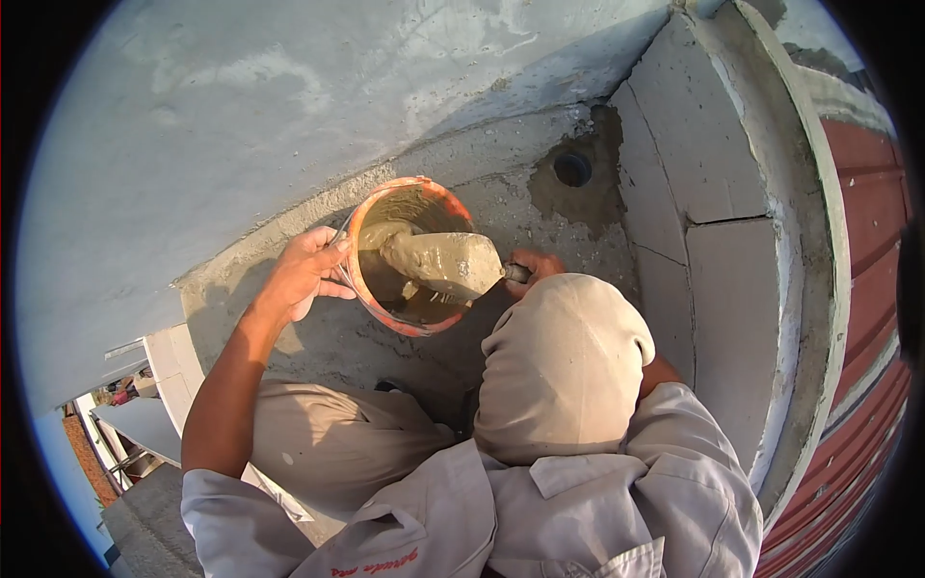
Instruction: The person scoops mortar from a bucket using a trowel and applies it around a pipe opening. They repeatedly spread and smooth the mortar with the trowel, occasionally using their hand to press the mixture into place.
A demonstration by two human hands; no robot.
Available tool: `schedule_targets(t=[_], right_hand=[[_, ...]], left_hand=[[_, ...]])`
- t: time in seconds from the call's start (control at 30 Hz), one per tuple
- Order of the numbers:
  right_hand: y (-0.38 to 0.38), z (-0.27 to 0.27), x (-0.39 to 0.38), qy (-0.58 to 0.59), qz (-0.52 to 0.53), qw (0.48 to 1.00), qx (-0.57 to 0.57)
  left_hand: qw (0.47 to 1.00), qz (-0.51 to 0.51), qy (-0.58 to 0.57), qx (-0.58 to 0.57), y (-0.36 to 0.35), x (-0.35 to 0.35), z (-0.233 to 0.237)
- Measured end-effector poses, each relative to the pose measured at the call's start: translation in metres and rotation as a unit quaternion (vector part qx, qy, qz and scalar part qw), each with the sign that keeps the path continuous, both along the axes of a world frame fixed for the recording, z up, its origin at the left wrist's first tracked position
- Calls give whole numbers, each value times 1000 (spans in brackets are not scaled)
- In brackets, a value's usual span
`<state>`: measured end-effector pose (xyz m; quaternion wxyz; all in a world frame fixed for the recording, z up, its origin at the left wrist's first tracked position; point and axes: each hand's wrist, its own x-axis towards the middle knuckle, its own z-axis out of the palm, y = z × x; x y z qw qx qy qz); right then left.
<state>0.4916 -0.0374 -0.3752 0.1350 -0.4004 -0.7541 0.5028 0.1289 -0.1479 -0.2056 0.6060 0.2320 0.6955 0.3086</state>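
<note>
My left hand [310,273] grips the rim of an orange bucket [412,329] on its left side, near the wire handle. Wet grey-brown mortar [385,279] coats the bucket's inside and lies in it. My right hand [540,264], partly hidden behind my raised knee, is closed round the dark handle of a trowel [472,262]. The trowel's blade reaches over the bucket's right rim into its mouth, smeared with wet mortar. The bucket looks tipped towards me.
A grey plastered wall [241,125] rises at the left. On the right stands a low block wall [732,318], with red metal sheeting [867,222] beyond it. A round drain hole [572,170] sits in a damp patch of the concrete floor. My bent knee [568,356] is close to the bucket.
</note>
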Motion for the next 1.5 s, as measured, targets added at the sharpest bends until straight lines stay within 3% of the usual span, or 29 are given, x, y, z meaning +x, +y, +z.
schedule_targets(t=[0.17,0.27,0.3,0.43,0.53,0.73,0.83,0.93,1.13,1.4,1.5], right_hand=[[-2,19,24,4,-157,987,-45],[5,-2,43,64,-256,962,-68],[12,-1,49,-12,-269,963,-11],[40,6,73,-73,-320,941,87],[72,5,83,-135,-333,928,100],[137,-3,82,-131,-323,933,92],[142,28,72,-10,-349,933,-86],[142,59,59,83,-326,930,-148],[157,113,38,6,-329,937,-120],[167,126,36,-9,-332,938,-102],[168,125,32,-7,-324,941,-98]], left_hand=[[1000,2,-5,0,-2,-4,0],[1000,6,-6,-1,0,-4,2],[1000,9,-5,-3,0,-4,2],[1000,12,-12,-3,0,-9,-1],[1000,12,-17,1,0,-9,-2],[1000,12,-19,0,-1,-8,-1],[1000,9,-17,3,-1,-10,-3],[1000,8,-10,2,0,-12,-5],[1000,20,15,5,3,-23,-11],[989,36,130,-66,-16,-55,-22],[970,47,222,-91,-23,-62,-32]])
